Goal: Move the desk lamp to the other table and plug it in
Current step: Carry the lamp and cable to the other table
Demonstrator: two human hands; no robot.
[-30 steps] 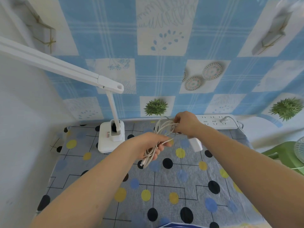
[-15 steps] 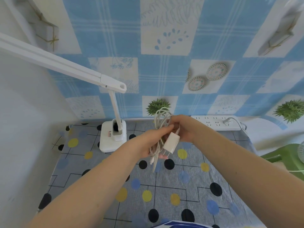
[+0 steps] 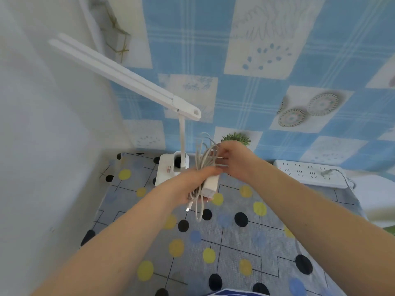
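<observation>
Head view looks down on a table (image 3: 267, 248) draped in a grey cloth printed with black, yellow and blue dots and thin black lines. At its far left corner stands the white plastic desk lamp (image 3: 173, 170): a square base with a small red-marked label too small to read, a thin upright stem and a long flat head slanting up to the left. Above the table, the left hand (image 3: 193, 184) grips a coiled white cable (image 3: 203, 165) and the boxy white plug adapter (image 3: 210, 185). The right hand (image 3: 237, 160) pinches the cable's upper loops. A white power strip (image 3: 310, 174), one plug already in it, lies along the blue checked wall.
</observation>
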